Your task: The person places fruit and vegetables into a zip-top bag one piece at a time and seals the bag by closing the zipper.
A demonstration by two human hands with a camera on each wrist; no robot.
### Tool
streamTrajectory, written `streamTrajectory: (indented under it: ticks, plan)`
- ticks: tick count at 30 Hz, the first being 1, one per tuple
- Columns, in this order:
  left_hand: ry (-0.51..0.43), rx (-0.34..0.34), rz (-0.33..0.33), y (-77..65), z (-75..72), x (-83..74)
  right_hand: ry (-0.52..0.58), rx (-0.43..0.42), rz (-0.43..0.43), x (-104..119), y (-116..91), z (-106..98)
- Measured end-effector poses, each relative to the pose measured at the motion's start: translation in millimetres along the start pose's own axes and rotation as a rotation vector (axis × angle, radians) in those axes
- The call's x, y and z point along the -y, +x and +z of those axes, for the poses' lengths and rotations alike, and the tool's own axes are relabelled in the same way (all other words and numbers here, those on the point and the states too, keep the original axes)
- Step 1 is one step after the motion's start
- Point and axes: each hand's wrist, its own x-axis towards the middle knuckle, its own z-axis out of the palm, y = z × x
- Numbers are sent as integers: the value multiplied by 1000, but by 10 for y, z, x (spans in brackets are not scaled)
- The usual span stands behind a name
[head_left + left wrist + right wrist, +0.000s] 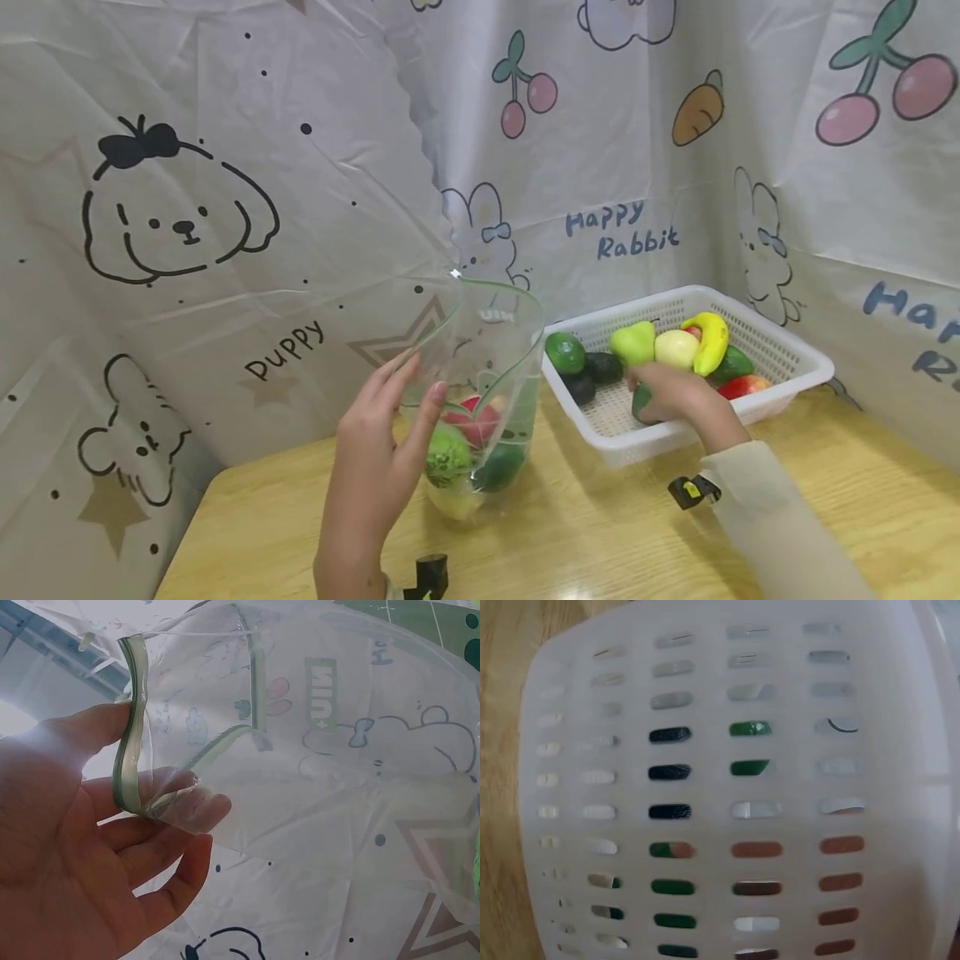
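Note:
My left hand (371, 467) pinches the green-edged mouth of a clear zip-top plastic bag (513, 350); the left wrist view shows its thumb and fingers around the zip strip (127, 742). The bag stands on the table with its top spread wide. Inside it lie a bumpy light green vegetable (447, 457), a red piece (480, 425), a dark green one (502, 467) and a pale yellow one at the bottom. My right hand (678, 396) reaches into the white basket (622, 450) and grips a dark green fruit (641, 402), mostly hidden by the fingers.
The basket also holds a green pear (633, 342), a pale round fruit (676, 349), a banana (711, 343), a red fruit (742, 387), and dark avocado-like pieces (603, 367). Its slotted wall (712, 829) fills the right wrist view. A printed curtain (315, 200) hangs behind the wooden table (600, 533).

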Motion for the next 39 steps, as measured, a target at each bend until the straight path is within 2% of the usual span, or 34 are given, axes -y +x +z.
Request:
streamTrajectory:
  ticks: [6,11,17,24,32,39]
  plan:
    - [8,1,-8,-25,-36,3,41,-29,68,123,20,-65]
    - [1,-2,-16,-46,-60,4,28,-158,49,294,-9,-191]
    - [-4,-26,16,-46,-87,15,61,-373,-2,614,-104,-416]
    - [-15,-9,7,-43,-78,28,140,-591,-76,1016,-351,-599]
    - [-22,9,11,-36,-20,28,284,-696,-153,1387,-600,-689]
    - [-27,21,20,-13,10,2,395,-788,-265,1584,-746,-716]
